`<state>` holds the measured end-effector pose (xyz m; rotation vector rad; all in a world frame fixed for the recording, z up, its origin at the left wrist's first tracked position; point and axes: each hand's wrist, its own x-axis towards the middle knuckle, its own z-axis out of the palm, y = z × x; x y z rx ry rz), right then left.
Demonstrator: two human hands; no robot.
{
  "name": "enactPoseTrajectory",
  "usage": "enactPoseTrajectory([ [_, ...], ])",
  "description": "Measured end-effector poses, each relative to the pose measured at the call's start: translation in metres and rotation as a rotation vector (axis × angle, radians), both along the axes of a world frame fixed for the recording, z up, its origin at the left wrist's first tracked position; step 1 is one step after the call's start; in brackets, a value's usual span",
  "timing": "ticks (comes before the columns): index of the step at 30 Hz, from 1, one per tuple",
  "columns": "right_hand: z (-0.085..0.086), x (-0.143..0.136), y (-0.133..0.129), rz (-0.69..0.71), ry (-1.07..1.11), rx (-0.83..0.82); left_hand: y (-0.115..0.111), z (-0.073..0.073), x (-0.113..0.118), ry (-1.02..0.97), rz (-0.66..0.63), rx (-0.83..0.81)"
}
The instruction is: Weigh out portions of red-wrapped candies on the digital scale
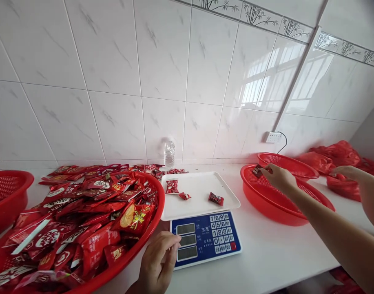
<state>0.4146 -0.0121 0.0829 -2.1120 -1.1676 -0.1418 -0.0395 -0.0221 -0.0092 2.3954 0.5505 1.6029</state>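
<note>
My right hand (280, 178) pinches a small dark red wrapped snack packet (257, 171) over the left rim of a red plastic basket (266, 210). At the bottom middle, my left hand (160, 259) has its fingers curled in, with nothing visible in them. It is at the left edge of a blue-faced digital scale (206, 239). On the scale's white tray (202, 206) lie a square red packet (172, 186), a small twisted red packet (184, 196) and a dark red packet (216, 199).
A wide red basket (153, 228) heaped with red snack packets (91, 220) stands left, another red basket (9, 192) beyond it. A clear plastic bottle (170, 153) stands by the wall. Red bags (336, 153) and another person's hand (348, 172) are at far right.
</note>
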Motion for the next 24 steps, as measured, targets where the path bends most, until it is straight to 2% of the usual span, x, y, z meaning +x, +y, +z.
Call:
enactPoseTrajectory([
  [4, -0.014, 0.024, -0.006, -0.044, -0.074, -0.139, -0.002, 0.003, 0.002, 0.008, -0.012, -0.022],
  [7, -0.021, 0.006, 0.008, 0.03, -0.142, -0.16, -0.003, 0.003, 0.002, 0.006, -0.015, -0.035],
  [10, -0.032, -0.048, 0.026, 0.239, -0.206, -0.15, -0.003, 0.002, 0.001, 0.007, -0.006, -0.05],
  [12, -0.041, -0.096, 0.034, 0.501, -0.214, -0.18, -0.003, 0.001, 0.001, 0.007, -0.007, -0.053],
  [13, -0.045, -0.119, 0.037, 0.641, -0.201, -0.228, -0.003, 0.0, 0.0, 0.008, -0.009, -0.05],
  [15, -0.052, -0.161, 0.042, 0.802, -0.183, -0.357, -0.003, 0.001, 0.0, 0.016, -0.01, -0.038],
  [19, -0.05, -0.216, 0.065, 0.832, -0.176, -0.494, -0.005, 0.002, 0.0, 0.035, 0.0, -0.005],
  [24, -0.039, -0.26, 0.105, 0.905, -0.191, -0.5, -0.005, -0.001, -0.001, 0.044, 0.004, -0.013],
])
